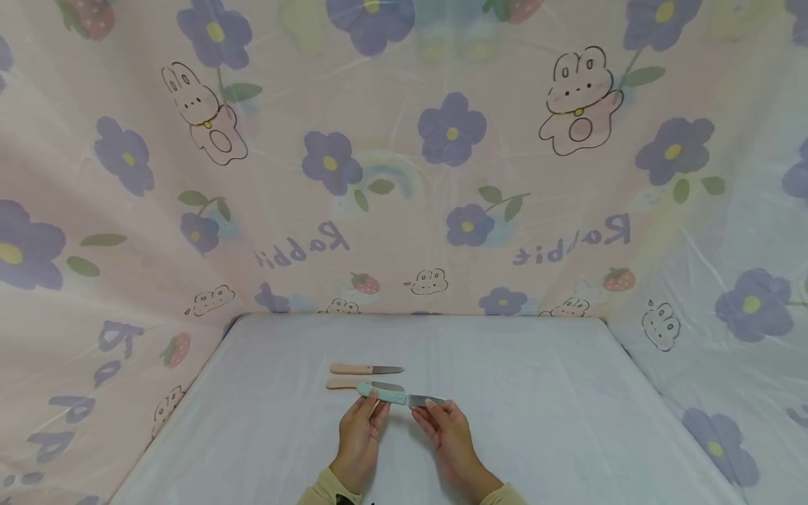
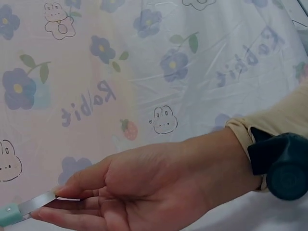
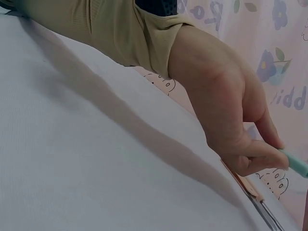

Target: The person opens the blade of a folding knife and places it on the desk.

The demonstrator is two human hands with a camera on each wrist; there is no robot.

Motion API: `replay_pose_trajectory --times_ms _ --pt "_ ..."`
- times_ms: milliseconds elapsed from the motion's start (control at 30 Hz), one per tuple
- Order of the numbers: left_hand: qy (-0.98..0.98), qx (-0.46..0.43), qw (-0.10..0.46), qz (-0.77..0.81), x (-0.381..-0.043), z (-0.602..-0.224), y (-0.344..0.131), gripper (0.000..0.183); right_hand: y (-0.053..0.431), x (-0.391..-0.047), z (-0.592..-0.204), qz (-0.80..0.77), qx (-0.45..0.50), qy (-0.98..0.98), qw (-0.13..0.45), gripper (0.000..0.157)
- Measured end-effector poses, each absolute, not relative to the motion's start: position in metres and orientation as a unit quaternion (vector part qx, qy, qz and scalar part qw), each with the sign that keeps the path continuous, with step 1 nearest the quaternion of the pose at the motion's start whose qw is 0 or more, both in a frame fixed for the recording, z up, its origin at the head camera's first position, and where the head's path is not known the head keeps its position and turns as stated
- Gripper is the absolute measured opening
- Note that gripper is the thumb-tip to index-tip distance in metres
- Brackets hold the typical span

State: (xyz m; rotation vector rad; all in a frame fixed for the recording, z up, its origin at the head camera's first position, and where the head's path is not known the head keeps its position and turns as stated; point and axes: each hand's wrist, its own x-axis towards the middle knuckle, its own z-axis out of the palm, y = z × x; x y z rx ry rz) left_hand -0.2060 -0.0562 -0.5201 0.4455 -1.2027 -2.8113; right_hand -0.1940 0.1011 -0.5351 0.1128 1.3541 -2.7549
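A folding knife with a teal handle (image 1: pixel 393 398) is held out between the two hands, its blade (image 1: pixel 418 400) unfolded to the right. My left hand (image 1: pixel 361 438) pinches the handle between thumb and fingers. The right hand (image 1: pixel 451 436) pinches the blade near its tip. In the left wrist view, the right hand (image 2: pixel 149 180) shows its palm, thumb above and fingers below the blade (image 2: pixel 38 200). The right wrist view shows the left hand (image 3: pixel 221 91) at the teal handle (image 3: pixel 296 164); the blade is out of that frame.
Behind the hands, two knives with peach handles lie on the white table surface (image 1: pixel 536 393): a farther one (image 1: pixel 351 368) and a nearer one (image 1: pixel 341 384), partly hidden by the teal handle. Patterned fabric (image 1: pixel 391 203) stands around the table.
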Motion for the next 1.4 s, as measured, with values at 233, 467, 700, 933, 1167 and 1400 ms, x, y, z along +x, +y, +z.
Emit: replay_pose_trajectory --times_ms 233,467,700,933,1167,1400 --pt "-0.381 0.157 0.037 -0.911 -0.204 -0.523 -0.056 0.051 0.100 -0.192 -0.538 -0.902 0.047 0.427 0.046 0.010" --pt "-0.405 0.155 0.042 -0.900 -0.202 -0.526 -0.060 0.047 0.098 -0.189 -0.540 -0.901 0.055 0.426 0.062 0.011" --pt "-0.425 0.161 0.036 -0.890 -0.203 -0.528 -0.072 0.046 0.100 -0.189 -0.540 -0.892 0.052 0.437 0.103 0.014" --pt "-0.445 0.163 0.045 -0.879 -0.202 -0.528 -0.085 0.050 0.100 -0.191 -0.541 -0.877 0.041 0.456 0.142 0.035" --pt "-0.455 0.163 0.016 -0.875 -0.200 -0.531 -0.100 0.055 0.097 -0.197 -0.546 -0.859 0.039 0.491 0.140 0.042" --pt "-0.462 0.165 -0.012 -0.872 -0.201 -0.534 -0.115 0.050 0.093 -0.203 -0.545 -0.841 0.036 0.521 0.143 0.041"
